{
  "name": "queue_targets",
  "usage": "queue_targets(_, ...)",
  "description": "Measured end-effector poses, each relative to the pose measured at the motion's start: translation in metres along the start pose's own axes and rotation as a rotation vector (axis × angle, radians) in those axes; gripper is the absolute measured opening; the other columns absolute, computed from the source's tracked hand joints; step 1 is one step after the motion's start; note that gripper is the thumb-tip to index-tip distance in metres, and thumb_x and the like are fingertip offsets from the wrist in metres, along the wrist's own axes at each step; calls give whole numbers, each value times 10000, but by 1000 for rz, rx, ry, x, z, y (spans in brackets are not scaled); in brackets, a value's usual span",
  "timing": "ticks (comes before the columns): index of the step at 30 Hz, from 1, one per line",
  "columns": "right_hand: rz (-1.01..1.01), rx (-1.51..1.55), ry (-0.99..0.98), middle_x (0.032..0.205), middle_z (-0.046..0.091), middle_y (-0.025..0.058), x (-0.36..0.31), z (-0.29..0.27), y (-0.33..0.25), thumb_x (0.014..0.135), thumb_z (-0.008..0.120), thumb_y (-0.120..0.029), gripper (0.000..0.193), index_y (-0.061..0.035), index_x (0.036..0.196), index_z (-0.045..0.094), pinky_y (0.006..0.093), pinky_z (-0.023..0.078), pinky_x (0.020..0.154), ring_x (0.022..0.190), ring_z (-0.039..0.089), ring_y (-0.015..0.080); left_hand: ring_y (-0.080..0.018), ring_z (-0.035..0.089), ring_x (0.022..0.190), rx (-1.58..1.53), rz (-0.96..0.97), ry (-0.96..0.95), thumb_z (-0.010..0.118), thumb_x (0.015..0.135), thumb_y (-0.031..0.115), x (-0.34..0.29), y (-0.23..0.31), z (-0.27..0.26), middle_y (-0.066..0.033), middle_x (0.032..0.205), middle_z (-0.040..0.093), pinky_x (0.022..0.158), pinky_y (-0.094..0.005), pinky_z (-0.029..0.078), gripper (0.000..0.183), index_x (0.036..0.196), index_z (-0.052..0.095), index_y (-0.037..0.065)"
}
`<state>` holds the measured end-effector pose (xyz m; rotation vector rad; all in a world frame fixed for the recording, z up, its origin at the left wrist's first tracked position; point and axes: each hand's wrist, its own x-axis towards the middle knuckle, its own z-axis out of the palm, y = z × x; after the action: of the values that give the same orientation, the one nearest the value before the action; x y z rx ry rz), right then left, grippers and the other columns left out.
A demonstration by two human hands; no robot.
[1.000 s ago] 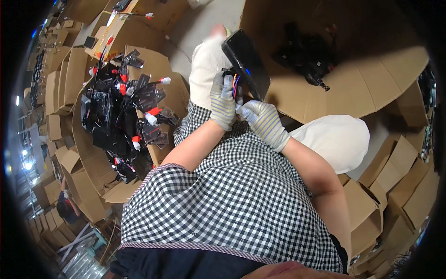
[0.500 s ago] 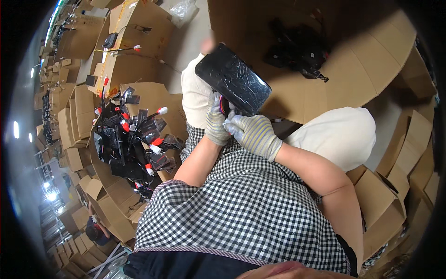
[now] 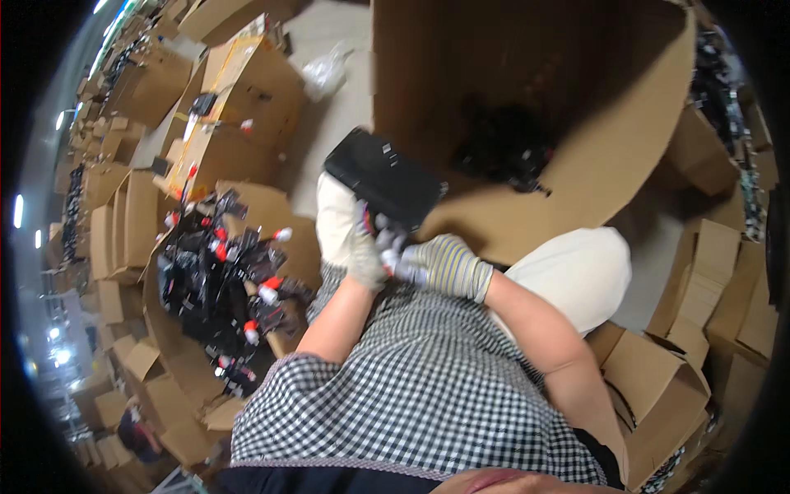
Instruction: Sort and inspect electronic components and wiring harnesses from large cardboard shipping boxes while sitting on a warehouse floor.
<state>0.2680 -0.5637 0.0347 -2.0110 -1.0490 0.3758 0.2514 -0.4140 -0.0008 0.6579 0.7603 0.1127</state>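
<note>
A flat, black, rectangular device (image 3: pixel 383 179) tilts above my lap, with several coloured wires at its lower edge. My left hand (image 3: pixel 364 259), in a pale knit glove, is closed around the wires (image 3: pixel 368 221) just below the device. Close beside it, my right hand (image 3: pixel 451 267), in a grey-and-yellow striped glove, has its fingers pinched together at the cable's lower end. A small red and white spot, perhaps a plug, shows between the hands. Motion blur smears the fingertips and hides exactly what the right ones pinch.
To my left, an open carton (image 3: pixel 185 350) holds many black devices (image 3: pixel 210 280) with red and white plugs. Ahead on the right stands a large open carton (image 3: pixel 568 210) with dark items (image 3: pixel 506 148) inside. A taped carton (image 3: pixel 247 123) and a clear plastic bag (image 3: pixel 327 72) lie beyond.
The device has turned from its glossy, film-covered face to a matte side with small pale marks. Both hands sit slightly lower and stay close together. The whole view has shifted a little.
</note>
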Motion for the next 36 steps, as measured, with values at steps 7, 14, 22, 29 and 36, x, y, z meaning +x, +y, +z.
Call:
queue_targets(7, 159, 693, -136, 830, 654, 22, -50, -64, 1, 851, 644, -212, 280, -73, 1094, 655, 237, 453, 588, 597, 532, 80, -142, 544, 686, 235, 62, -547, 542, 926, 323, 28, 37, 13, 27, 749, 547, 530, -300, 474, 170, 986, 554, 165)
queue_targets(14, 8, 661, 763, 892, 609, 33, -46, -78, 39, 903, 578, -215, 363, -89, 1243, 568, 276, 481, 639, 710, 560, 121, -336, 622, 728, 1281, 900, -692, 524, 907, 245, 45, -14, 33, -170, 782, 618, 654, -403, 485, 207, 1029, 575, 86)
queue_targets(22, 448, -177, 301, 958, 621, 177, -20, -49, 33, 866, 532, -348, 370, -22, 1027, 603, 421, 471, 786, 891, 595, 349, -355, 613, 681, 2030, 918, -865, 603, 790, 240, 20, -27, 46, -153, 741, 633, 596, -446, 473, 173, 912, 614, 117)
queue_targets(29, 655, -59, 216, 927, 650, 154, -15, -42, 53, 857, 532, -341, 325, -60, 981, 638, 420, 462, 786, 890, 606, 339, -316, 609, 643, 2125, 1125, -931, 567, 820, 311, 22, -39, 42, -120, 712, 624, 572, -441, 468, 213, 862, 597, 104)
queue_targets(36, 510, 100, 375, 899, 672, 111, -9, -29, 76, 850, 561, -153, 245, -56, 1061, 638, 350, 493, 729, 793, 639, 244, -293, 606, 558, 2020, 1224, -982, 581, 831, 300, 15, -33, 48, -97, 646, 613, 514, -422, 471, 155, 852, 591, 147)
